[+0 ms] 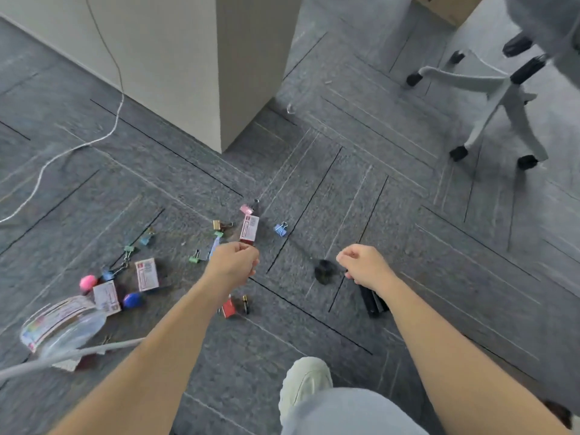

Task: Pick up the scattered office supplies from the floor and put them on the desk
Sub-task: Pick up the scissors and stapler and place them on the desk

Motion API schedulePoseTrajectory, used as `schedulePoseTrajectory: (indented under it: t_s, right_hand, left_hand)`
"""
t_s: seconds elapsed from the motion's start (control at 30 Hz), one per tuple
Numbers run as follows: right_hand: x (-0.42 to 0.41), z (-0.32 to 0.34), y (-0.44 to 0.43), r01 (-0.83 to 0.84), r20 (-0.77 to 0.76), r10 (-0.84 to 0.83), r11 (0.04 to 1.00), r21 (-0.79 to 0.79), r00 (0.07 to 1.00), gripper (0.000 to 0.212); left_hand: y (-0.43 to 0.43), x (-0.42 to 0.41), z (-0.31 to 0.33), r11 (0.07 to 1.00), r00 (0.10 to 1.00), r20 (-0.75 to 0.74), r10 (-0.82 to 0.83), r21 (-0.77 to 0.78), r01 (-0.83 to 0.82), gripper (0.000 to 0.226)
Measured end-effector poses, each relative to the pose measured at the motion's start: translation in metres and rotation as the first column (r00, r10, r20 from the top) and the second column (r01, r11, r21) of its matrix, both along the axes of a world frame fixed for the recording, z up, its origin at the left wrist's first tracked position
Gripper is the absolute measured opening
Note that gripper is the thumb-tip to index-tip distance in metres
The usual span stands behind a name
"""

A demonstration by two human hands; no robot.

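Office supplies lie scattered on the grey carpet. Small white-and-red boxes (249, 231) (147, 274) (106, 298) lie among several coloured binder clips, such as a blue one (281, 229) and a green one (195, 256). A pink ball (88, 282) and a blue ball (132, 300) lie at the left. My left hand (233, 262) hovers over the pile with curled fingers; whether it holds anything is hidden. My right hand (364, 265) grips black pens (373, 301) that stick out below it. A black round thing (324, 270) lies just left of that hand.
A clear plastic jar (59, 324) lies on its side at the lower left. The white desk panel (244, 73) stands ahead, with a white cable (78, 146) trailing left. An office chair base (502, 98) is at the upper right. My shoe (306, 381) is below.
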State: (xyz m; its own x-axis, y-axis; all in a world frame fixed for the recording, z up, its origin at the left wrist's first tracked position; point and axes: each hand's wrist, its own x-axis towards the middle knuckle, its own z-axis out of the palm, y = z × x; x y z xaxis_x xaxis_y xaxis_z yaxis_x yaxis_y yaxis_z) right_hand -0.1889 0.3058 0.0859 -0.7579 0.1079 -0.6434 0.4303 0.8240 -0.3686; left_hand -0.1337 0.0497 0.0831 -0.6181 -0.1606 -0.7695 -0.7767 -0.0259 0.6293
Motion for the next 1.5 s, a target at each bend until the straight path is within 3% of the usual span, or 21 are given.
schedulePoseTrajectory:
  t_s: [0.07,0.23,0.37,0.53,0.67,0.73,0.8,0.9,1.03,1.13,1.23,1.3,1.4,1.5]
  right_hand:
    - [-0.008,-0.046,0.007,-0.089,0.026,0.087,0.995,0.055,0.996,0.019]
    - [-0.013,-0.133,0.01,-0.34,0.112,0.323,0.916,0.214,0.94,0.066]
    - [-0.01,-0.153,0.007,-0.371,0.037,0.377,0.882,0.291,0.926,0.061]
    - [0.002,-0.15,0.012,-0.169,0.041,0.168,0.985,0.032,0.985,0.021]
    - [0.029,-0.132,-0.004,0.026,0.021,-0.021,0.955,-0.295,1.0,0.014]
    - [0.044,-0.118,-0.015,-0.031,-0.001,0.033,0.933,-0.359,0.999,0.007]
    - [0.053,-0.104,-0.017,-0.159,-0.017,0.164,0.917,-0.365,0.986,0.015]
    - [0.047,-0.093,0.012,-0.231,-0.069,0.22,0.935,-0.271,0.973,0.018]
    - [0.031,-0.108,0.065,-0.022,-0.191,0.012,0.998,-0.051,0.982,0.013]
    - [0.023,-0.129,0.084,0.039,-0.287,0.061,0.944,0.328,0.956,0.05]
    - [0.019,-0.143,0.098,-0.002,-0.054,0.033,0.867,0.498,0.998,0.093]
    - [0.022,-0.153,0.106,-0.027,-0.007,0.034,0.886,0.462,0.999,0.092]
    - [0.027,-0.154,0.113,0.009,-0.106,0.028,0.943,0.333,0.994,0.065]
    - [0.025,-0.124,0.098,0.139,-0.133,-0.131,0.989,0.051,0.982,0.041]
  left_hand:
    - [0.016,-0.011,-0.039,0.998,0.998,0.013,-0.057,-0.031,0.058,0.013]
    - [0.051,-0.021,-0.101,0.981,0.987,0.061,-0.15,-0.118,0.156,0.014]
    - [0.082,-0.008,-0.124,0.974,0.972,0.132,-0.192,-0.098,0.206,0.011]
    - [0.106,0.007,-0.135,0.99,0.974,0.174,-0.142,0.018,0.141,0.01]
    - [0.113,0.003,-0.14,0.971,0.986,0.145,-0.083,0.237,0.046,0.015]
    - [0.116,0.002,-0.139,0.93,0.988,0.135,-0.077,0.367,0.022,0.024]
    - [0.117,0.002,-0.134,0.893,0.99,0.136,-0.027,0.449,-0.038,0.028]
    - [0.117,0.004,-0.131,0.865,0.995,0.095,0.035,0.496,-0.078,0.02]
    - [0.129,0.002,-0.125,0.861,0.99,0.121,0.076,0.493,-0.126,0.013]
    - [0.139,-0.002,-0.121,0.848,0.984,0.155,0.092,0.505,-0.159,0.01]
    - [0.139,0.0,-0.126,0.835,0.981,0.18,0.068,0.528,-0.155,0.011]
    - [0.136,0.002,-0.128,0.804,0.979,0.196,0.058,0.572,-0.163,0.018]
    - [0.128,0.003,-0.131,0.759,0.973,0.219,0.068,0.622,-0.193,0.037]
    - [0.117,-0.003,-0.122,0.817,0.975,0.216,0.052,0.553,-0.166,0.037]
